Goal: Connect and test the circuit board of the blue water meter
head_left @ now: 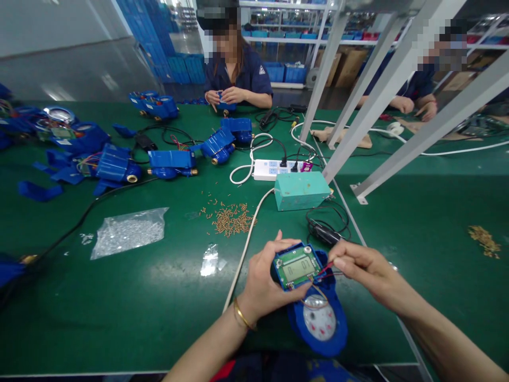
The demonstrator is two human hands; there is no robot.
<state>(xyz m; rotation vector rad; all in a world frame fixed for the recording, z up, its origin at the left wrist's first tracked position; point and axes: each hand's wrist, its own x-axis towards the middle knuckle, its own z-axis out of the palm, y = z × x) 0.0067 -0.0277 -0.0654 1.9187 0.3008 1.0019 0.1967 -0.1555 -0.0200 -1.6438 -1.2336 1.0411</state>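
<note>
My left hand (264, 278) is closed around a blue-cased circuit board with a lit display (298, 269), tilted up toward me. Thin wires (326, 267), red and dark, run from the board's right side to my right hand (360, 265), whose thumb and fingers pinch them. Below the board lies a blue water meter (338, 323) with a round dial (319, 318), and a thin looped wire hangs over that dial. Just beyond my hands rests a black screwdriver-like tool with a cable (324, 232).
A heap of small screws (233, 220) and a bag of small clear parts (129, 232) lie left. A teal box (302, 190) sits before a power strip (272, 170). Several blue meters (170, 163) stand farther left. Metal posts (382, 127) rise at right. Two people sit opposite.
</note>
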